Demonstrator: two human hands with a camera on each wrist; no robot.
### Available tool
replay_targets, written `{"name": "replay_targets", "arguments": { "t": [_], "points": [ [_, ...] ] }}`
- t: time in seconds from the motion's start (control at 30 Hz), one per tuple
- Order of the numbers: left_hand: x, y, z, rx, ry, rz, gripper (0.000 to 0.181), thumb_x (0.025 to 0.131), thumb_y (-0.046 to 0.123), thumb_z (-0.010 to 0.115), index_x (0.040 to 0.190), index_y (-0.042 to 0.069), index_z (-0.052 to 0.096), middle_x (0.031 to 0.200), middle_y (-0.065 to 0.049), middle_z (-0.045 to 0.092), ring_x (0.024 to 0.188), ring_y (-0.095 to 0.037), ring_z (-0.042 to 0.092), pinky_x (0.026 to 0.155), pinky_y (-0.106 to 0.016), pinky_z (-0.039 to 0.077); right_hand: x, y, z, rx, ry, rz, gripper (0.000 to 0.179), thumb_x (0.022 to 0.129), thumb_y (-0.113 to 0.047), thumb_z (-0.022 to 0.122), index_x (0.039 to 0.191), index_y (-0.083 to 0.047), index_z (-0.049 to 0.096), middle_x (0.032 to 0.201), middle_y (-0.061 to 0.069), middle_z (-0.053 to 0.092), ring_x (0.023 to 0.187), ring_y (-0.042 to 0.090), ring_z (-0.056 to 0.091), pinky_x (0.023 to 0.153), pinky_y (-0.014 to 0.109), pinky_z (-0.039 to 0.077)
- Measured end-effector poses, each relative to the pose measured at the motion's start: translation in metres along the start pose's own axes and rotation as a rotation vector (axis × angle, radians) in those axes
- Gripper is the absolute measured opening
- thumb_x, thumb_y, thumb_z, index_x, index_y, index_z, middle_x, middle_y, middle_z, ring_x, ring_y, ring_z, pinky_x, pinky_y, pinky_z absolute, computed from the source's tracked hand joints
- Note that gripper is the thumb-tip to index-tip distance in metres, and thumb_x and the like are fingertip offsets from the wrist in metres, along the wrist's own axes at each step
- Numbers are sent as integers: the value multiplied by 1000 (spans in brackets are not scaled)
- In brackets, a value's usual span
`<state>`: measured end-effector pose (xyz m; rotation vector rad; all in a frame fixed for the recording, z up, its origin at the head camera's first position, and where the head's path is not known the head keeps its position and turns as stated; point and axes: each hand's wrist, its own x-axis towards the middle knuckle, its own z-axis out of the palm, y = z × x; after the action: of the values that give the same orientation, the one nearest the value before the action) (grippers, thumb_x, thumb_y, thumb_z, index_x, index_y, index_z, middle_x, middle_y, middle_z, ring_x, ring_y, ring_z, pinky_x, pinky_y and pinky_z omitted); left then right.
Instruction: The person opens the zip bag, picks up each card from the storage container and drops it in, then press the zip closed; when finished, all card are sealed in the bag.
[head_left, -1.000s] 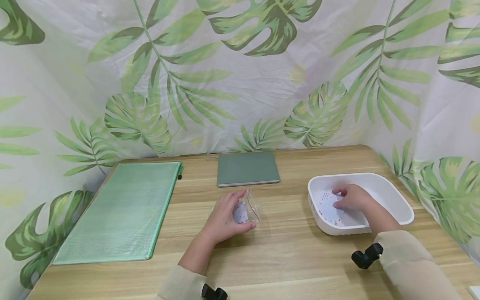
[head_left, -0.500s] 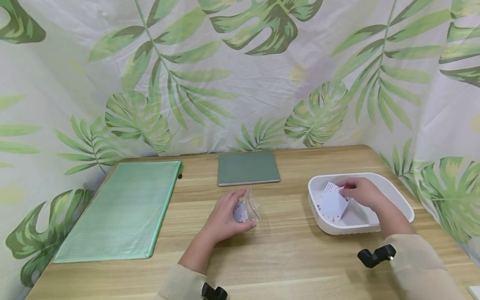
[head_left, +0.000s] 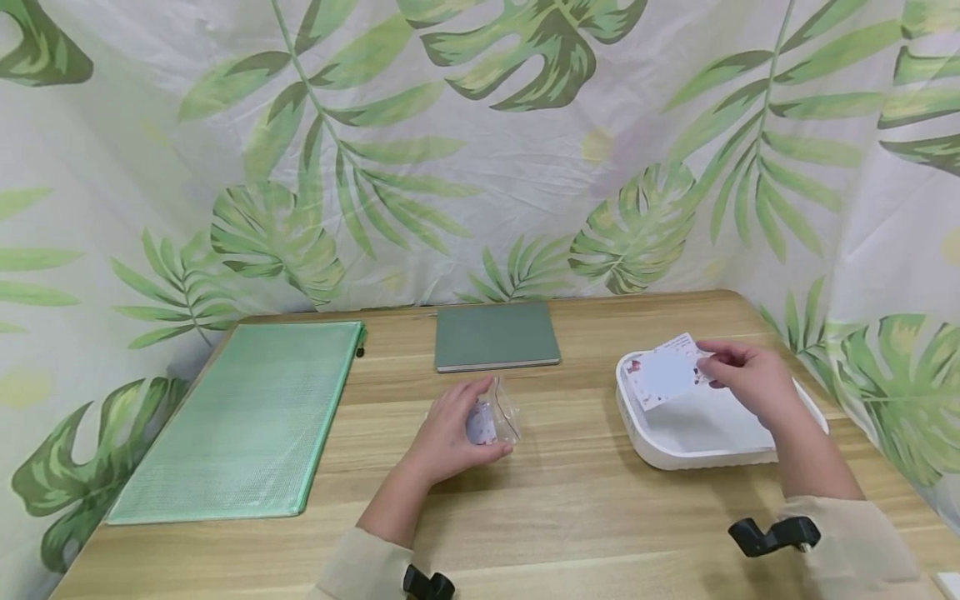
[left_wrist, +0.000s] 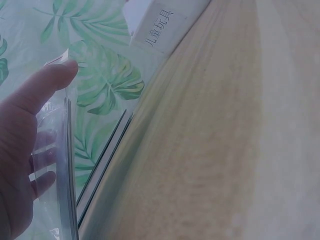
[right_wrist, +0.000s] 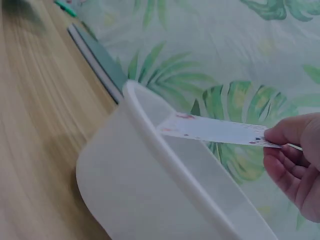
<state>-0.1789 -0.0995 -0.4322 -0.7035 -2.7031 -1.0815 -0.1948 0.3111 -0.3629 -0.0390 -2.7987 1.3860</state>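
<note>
My left hand (head_left: 450, 433) holds a small clear zip bag (head_left: 507, 414) at the middle of the table, thumb at its near side and fingers at its far side. White printed cards (head_left: 482, 425) show inside the bag. My right hand (head_left: 750, 382) pinches a white card (head_left: 663, 375) by its right edge, between thumb and fingers. Small red and dark prints run along the card's border, and lines of text fill one end. In the right wrist view the card (right_wrist: 215, 130) is tilted above the white plastic bin (right_wrist: 125, 170), its far end overlapping the rim.
The bin (head_left: 697, 460) stands on the right of the wooden table (head_left: 555, 517). At the back lies a green notebook (head_left: 495, 335). A green mesh zip pouch (head_left: 240, 425) lies flat on the left. A leaf-print curtain (head_left: 525, 167) hangs behind the table.
My right hand has picked the card up from the bin's floor and raised it to rim height, moving slightly right. My left hand and the zip bag have stayed put.
</note>
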Motion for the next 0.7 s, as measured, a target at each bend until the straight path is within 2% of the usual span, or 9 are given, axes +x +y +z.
{"name": "replay_targets", "arguments": {
  "t": [0.1, 0.3, 0.47, 0.7],
  "points": [
    [0, 0, 0, 2, 4, 0, 91, 69, 42, 82, 146, 12, 45, 136, -12, 55, 123, -30, 51, 104, -55, 39, -5, -9, 5, 75, 82, 7, 54, 95, -29, 63, 135, 5, 53, 78, -27, 60, 72, -2, 65, 71, 11, 51],
    [-1, 0, 0, 0, 1, -10, 91, 69, 43, 82, 146, 13, 45, 136, -11, 55, 122, -29, 51, 104, -54, 39, -12, -31, 31, 233, 189, -8, 51, 92, -23, 67, 131, 8, 56, 74, -27, 61, 68, -5, 64, 70, 10, 51],
    [-1, 1, 0, -4, 2, -17, 91, 69, 43, 82, 146, 13, 45, 135, -11, 55, 122, -29, 51, 104, -53, 39, -18, -49, 64, 340, 185, -27, 43, 91, -12, 67, 127, 10, 59, 75, -24, 61, 69, -5, 61, 68, 14, 55],
    [-1, 1, -1, -4, 1, -27, 91, 69, 44, 81, 146, 13, 44, 138, -11, 54, 128, -31, 48, 106, -54, 37, -25, -68, 106, 444, 138, -5, 35, 89, -6, 67, 121, 9, 64, 77, -14, 62, 70, -1, 59, 67, 17, 55]
  ]
}}
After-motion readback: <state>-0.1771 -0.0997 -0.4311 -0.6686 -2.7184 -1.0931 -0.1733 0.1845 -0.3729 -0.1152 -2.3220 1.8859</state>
